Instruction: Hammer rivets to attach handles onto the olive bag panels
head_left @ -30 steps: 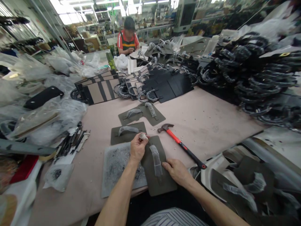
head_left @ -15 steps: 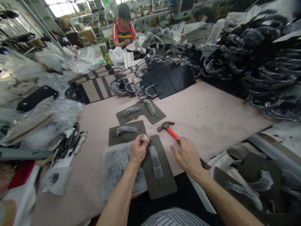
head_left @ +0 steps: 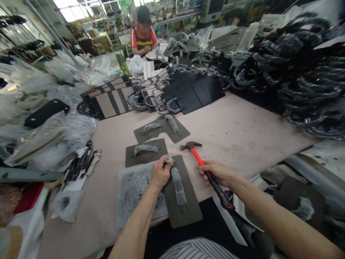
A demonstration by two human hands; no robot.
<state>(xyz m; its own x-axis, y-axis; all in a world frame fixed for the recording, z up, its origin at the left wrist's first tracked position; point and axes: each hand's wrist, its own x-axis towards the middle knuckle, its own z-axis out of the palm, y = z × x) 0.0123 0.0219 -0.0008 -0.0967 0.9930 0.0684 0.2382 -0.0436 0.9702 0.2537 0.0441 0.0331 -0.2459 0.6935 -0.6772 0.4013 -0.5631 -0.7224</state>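
My left hand [head_left: 161, 173] is closed round a short cylindrical punch [head_left: 168, 159] with a pale round top, held at the upper edge of an olive-grey panel [head_left: 192, 205]. Its lower end is hidden by my fingers. A plastic-wrapped handle [head_left: 178, 187] runs along that panel, which partly overlaps a scuffed grey board [head_left: 129, 201]. To the right, my right hand [head_left: 217, 172] grips a claw hammer [head_left: 197, 154] midway along its orange and black shaft. The hammer head is up and to the left, clear of the punch. Beyond lie similar panels [head_left: 129, 153] with wrapped handles.
Black bag pieces [head_left: 202, 90] and striped panels [head_left: 107, 104] lie across the back. A tall heap of wrapped black handles [head_left: 304, 79] stands right. Plastic bags [head_left: 72, 133] and several slim tools [head_left: 81, 162] are left. A co-worker [head_left: 142, 36] sits across the table.
My right hand has shifted slightly right and turned, so more of the hammer's shaft shows. The hammer's butt end has swung down and left. My left hand stays nearly in place with the punch.
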